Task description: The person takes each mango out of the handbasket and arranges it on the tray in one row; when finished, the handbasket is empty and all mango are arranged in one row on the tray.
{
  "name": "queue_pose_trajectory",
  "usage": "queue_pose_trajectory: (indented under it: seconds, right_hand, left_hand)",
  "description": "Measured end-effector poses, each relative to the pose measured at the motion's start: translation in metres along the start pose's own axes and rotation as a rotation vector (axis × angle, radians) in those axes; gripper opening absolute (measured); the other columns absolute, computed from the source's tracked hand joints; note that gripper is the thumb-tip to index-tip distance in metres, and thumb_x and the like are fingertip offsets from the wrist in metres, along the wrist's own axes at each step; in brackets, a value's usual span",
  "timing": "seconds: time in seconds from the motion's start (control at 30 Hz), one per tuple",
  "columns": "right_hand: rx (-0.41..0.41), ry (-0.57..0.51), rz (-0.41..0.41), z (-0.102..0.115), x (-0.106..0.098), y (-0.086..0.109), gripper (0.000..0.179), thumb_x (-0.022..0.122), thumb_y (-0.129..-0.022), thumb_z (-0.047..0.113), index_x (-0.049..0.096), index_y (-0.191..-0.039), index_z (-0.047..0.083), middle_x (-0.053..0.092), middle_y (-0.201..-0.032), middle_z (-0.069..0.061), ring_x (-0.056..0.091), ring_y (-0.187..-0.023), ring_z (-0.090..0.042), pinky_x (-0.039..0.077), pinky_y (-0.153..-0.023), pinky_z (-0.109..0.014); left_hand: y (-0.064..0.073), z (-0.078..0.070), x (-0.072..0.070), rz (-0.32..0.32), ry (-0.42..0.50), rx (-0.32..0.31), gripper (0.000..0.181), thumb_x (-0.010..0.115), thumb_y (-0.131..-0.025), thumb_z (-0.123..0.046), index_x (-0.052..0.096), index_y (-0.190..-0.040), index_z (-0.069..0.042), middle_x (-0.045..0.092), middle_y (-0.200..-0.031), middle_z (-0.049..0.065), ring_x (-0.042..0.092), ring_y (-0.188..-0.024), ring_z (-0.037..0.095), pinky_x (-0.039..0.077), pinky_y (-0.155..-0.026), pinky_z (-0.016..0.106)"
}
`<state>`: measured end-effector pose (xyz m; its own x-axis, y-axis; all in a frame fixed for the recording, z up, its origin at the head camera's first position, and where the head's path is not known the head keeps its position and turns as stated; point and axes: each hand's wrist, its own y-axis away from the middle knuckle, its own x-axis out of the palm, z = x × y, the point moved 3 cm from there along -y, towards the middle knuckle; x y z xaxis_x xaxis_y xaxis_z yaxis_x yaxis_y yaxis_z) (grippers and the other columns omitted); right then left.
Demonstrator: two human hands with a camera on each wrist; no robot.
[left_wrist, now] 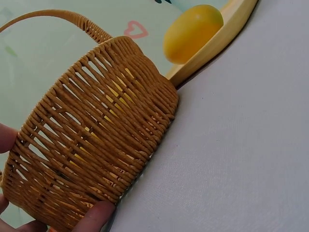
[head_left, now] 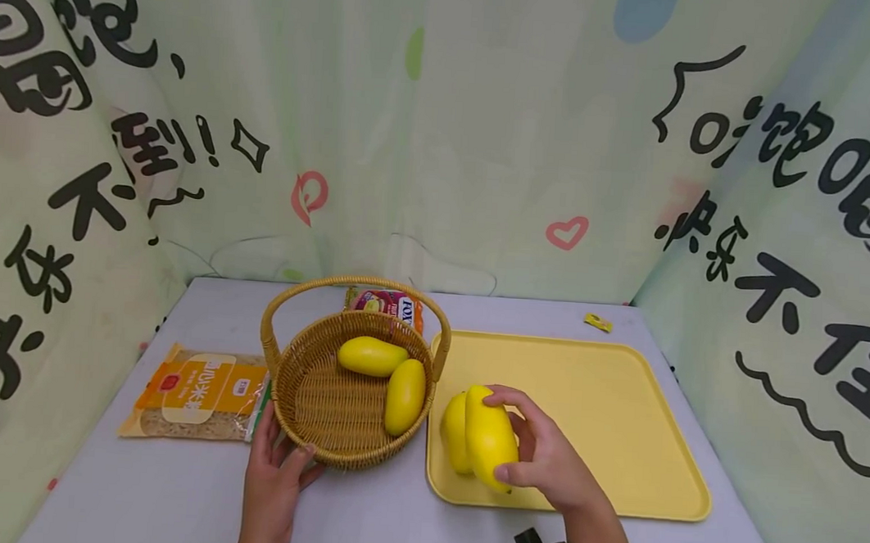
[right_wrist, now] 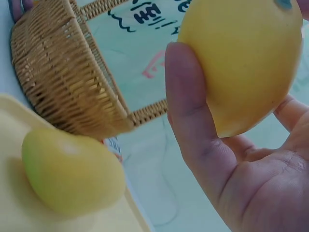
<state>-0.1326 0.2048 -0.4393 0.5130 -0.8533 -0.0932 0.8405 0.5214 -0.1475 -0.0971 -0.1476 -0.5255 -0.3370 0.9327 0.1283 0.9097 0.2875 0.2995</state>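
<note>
A wicker basket [head_left: 320,417] with a hooped handle stands left of a yellow tray [head_left: 574,426]. My left hand [head_left: 270,484] grips the basket's near left side, thumb at the front and fingers along the left. Inside lie two yellow mangoes, one mango [head_left: 372,357] toward the back and another mango [head_left: 405,397] against the right wall. Above the tray's left part, my right hand [head_left: 547,454] holds a mango [right_wrist: 244,63] between thumb and fingers. Behind it, partly hidden in the head view, another mango [right_wrist: 72,171] rests on the tray.
Left of the basket lies an orange-labelled bag of grain [head_left: 195,394]. A red and purple snack packet [head_left: 385,303] is partly hidden behind the basket. One small yellow wrapped item [head_left: 598,323] lies beyond the tray. Printed curtains [head_left: 471,142] enclose the table.
</note>
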Motion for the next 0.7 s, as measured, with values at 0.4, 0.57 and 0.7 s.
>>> queue_pose_trajectory:
  seconds: [0.4, 0.57, 0.7]
  right_hand:
    - [0.087, 0.024, -0.083, -0.014, -0.022, 0.024, 0.070, 0.076, -0.083, 0.007, 0.045, -0.146, 0.006, 0.038, -0.158, 0.000, 0.060, -0.119, -0.023, 0.064, -0.088, -0.032]
    - [0.078, 0.058, -0.109, -0.018, -0.033, 0.031, 0.069, 0.076, -0.086, 0.005, 0.045, -0.147, 0.006, 0.039, -0.158, 0.004, 0.060, -0.115, -0.022, 0.065, -0.076, -0.033]
    - [0.092, 0.112, -0.137, -0.018, -0.038, 0.032, 0.070, 0.077, -0.085, 0.003, 0.046, -0.147, 0.007, 0.036, -0.159, -0.002, 0.059, -0.115, -0.023, 0.066, -0.076, -0.036]
  left_hand:
    - [-0.001, 0.000, 0.000, -0.018, -0.003, -0.016, 0.096, 0.054, -0.101, -0.005, 0.001, -0.169, -0.046, 0.007, -0.179, -0.004, 0.036, -0.153, 0.032, 0.061, -0.097, 0.044]
    - [-0.002, 0.001, 0.002, -0.011, -0.005, -0.016, 0.096, 0.055, -0.101, -0.007, 0.000, -0.169, -0.047, 0.005, -0.180, -0.004, 0.035, -0.153, 0.033, 0.061, -0.097, 0.044]
    - [-0.001, 0.001, 0.001, -0.013, -0.008, -0.014, 0.096, 0.054, -0.101, -0.006, 0.000, -0.169, -0.047, 0.007, -0.179, -0.005, 0.036, -0.153, 0.031, 0.061, -0.096, 0.042]
